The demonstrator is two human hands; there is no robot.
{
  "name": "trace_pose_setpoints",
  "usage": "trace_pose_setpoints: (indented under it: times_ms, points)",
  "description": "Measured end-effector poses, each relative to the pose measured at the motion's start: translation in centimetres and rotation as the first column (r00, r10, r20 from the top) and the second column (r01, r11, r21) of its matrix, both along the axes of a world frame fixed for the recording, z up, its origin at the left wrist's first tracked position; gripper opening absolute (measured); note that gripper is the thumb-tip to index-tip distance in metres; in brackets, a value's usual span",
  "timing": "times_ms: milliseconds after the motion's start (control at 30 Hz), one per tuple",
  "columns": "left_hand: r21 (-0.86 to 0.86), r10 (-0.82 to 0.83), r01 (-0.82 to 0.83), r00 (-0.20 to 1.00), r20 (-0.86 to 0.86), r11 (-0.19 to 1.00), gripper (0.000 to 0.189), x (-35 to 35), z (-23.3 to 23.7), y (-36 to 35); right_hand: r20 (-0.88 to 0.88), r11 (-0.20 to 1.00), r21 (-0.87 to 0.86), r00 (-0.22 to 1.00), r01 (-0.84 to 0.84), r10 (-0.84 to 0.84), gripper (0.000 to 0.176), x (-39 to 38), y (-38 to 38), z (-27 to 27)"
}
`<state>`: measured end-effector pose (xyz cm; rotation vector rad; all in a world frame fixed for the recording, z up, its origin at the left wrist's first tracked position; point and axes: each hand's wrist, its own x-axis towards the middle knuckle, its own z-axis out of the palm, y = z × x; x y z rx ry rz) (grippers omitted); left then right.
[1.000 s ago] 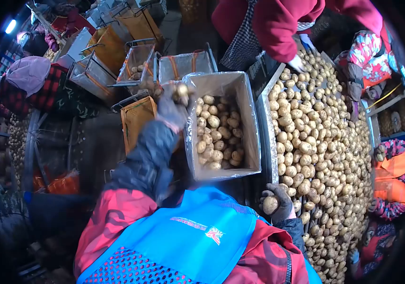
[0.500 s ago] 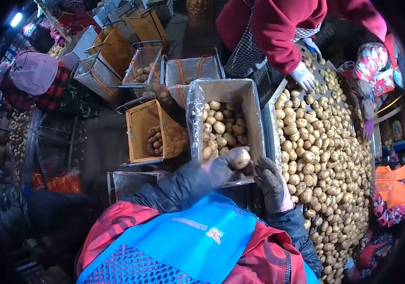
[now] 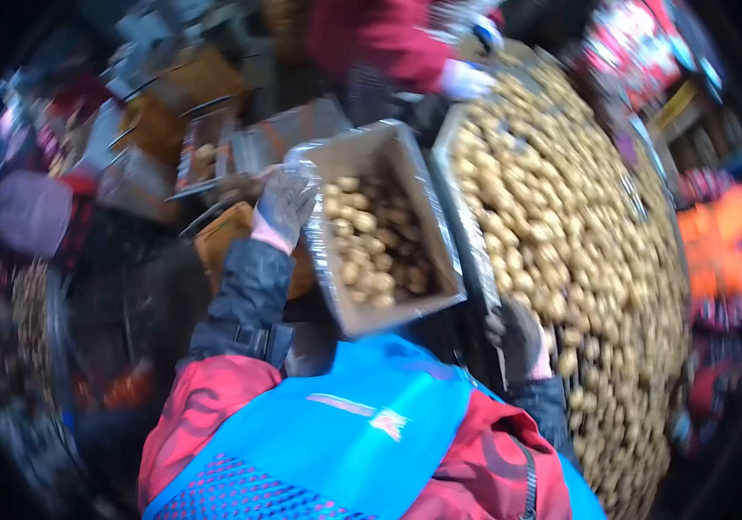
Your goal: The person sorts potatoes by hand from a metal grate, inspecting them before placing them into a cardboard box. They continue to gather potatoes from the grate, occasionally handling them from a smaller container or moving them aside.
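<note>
A cardboard box point(image 3: 449, 299) lined with clear plastic stands in front of me, with potatoes point(image 3: 362, 223) inside. At the box's left rim is my left hand point(image 3: 284, 206) in a grey glove. Its fingers are stretched out against the plastic lining, and no potato shows in it. My right hand point(image 3: 520, 342), also gloved, is low at the metal edge point(image 3: 478, 247) of the sorting table, right of the box. Motion blur smears its fingers. Next to it a broad layer of potatoes point(image 3: 575, 230) covers the table.
Across the table, a person in a dark red top point(image 3: 384, 43) has a white-gloved hand point(image 3: 466, 81) near the potatoes. An orange frame bag point(image 3: 219, 243) and other crates stand on the left. An orange vest point(image 3: 718, 238) shows at far right.
My left hand has left the box's near end, where it held a potato, and moved to the left rim. My right hand has shifted to the table edge. The view has turned.
</note>
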<state>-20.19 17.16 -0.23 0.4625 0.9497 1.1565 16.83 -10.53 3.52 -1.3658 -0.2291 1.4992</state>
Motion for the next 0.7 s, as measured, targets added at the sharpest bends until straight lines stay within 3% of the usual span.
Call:
trace_pose_setpoints:
  times_ms: [33,100,167,200,233,267,300,367,433,467,567,600,633,700]
  points:
    - [-0.096,-0.065,0.059,0.996,-0.061,0.994,0.056,3.5,-0.2,-1.4,-0.05,0.999,0.046,0.999,-0.016,0.019,0.041,1.9,-1.6,-1.5]
    - [-0.072,-0.347,0.339,0.92,-0.184,0.938,0.052,10.5,0.0,-5.0,0.17,0.983,-0.01,0.969,0.185,-0.181,0.033,-0.1,-1.9,1.9]
    - [0.098,-0.638,0.646,0.763,-0.104,0.757,0.045,16.0,-1.2,-8.1,-0.228,0.973,0.165,0.966,0.16,-0.121,0.029,2.4,-5.4,-1.1]
    - [0.135,-0.7,0.764,0.636,-0.324,0.631,0.044,18.6,-0.4,-10.8,0.113,0.982,0.15,0.985,0.111,-0.128,0.028,2.5,-6.7,-1.4]
    - [0.149,-0.685,0.855,0.492,-0.538,0.497,0.043,20.4,0.4,-13.5,0.433,0.993,0.101,0.897,0.053,-0.092,0.028,2.2,-7.5,-1.6]
    - [0.242,-0.681,0.907,0.419,-0.601,0.344,0.043,21.5,-1.0,-15.1,0.093,0.943,-0.073,0.943,0.326,-0.319,0.032,1.4,-7.6,0.9]
    - [0.454,-0.379,0.89,0.438,-0.815,0.051,0.041,23.3,0.7,-16.1,0.193,0.945,-0.065,0.933,0.32,-0.303,0.036,1.5,-8.6,0.4]
    - [0.446,-0.245,0.87,0.395,-0.885,-0.209,0.044,25.7,1.3,-18.0,0.079,0.909,-0.106,0.914,0.404,-0.397,0.038,1.5,-10.5,2.0]
    - [0.371,-0.162,0.833,0.334,-0.929,-0.41,0.052,27.5,1.5,-19.2,0.292,0.925,0.162,0.879,0.342,-0.376,0.04,2.3,-13.2,0.5]
    - [0.258,-0.056,0.827,0.266,-0.962,-0.499,0.057,28.6,1.5,-19.8,0.306,0.913,0.079,0.861,0.401,-0.405,0.039,3.0,-14.8,-0.8]
    - [0.064,0.127,0.77,0.186,-0.974,-0.635,0.061,32.1,1.4,-21.9,0.401,0.843,-0.002,0.773,0.538,-0.493,0.033,4.0,-18.8,-0.2]
    - [0.022,0.214,0.741,0.223,-0.951,-0.671,0.062,33.5,0.6,-22.3,0.397,0.791,0.051,0.715,0.609,-0.576,0.03,4.2,-20.3,-1.3]
    - [-0.002,0.213,0.729,0.197,-0.957,-0.684,0.065,34.8,1.5,-22.5,0.394,0.776,0.048,0.702,0.629,-0.593,0.03,4.5,-21.8,-2.2]
    - [-0.095,0.327,0.765,0.157,-0.932,-0.637,0.067,36.9,0.7,-21.2,0.6,0.733,0.148,0.529,0.664,-0.6,0.028,4.9,-24.7,-3.7]
